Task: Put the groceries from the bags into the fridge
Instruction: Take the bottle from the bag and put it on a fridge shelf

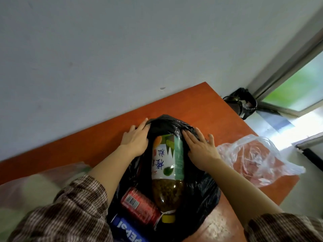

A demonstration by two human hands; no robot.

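A black plastic bag (197, 187) lies open on the orange-brown table (192, 105). Inside it lies a large bottle (167, 165) with a white and green label, dark pickled contents and a yellow cap pointing toward me. A red can (139, 205) and a blue Pepsi can (129, 229) lie beside it at the near left. My left hand (136, 138) rests flat on the bag's far left edge, fingers apart. My right hand (201, 145) lies flat on the bag's far right edge, next to the bottle's base.
A clear plastic bag (253, 158) with reddish contents lies on the table at the right. Another pale bag (35, 186) is blurred at the left. A grey wall runs behind the table. A dark bag (243, 102) sits on the floor by a window past the table's right end.
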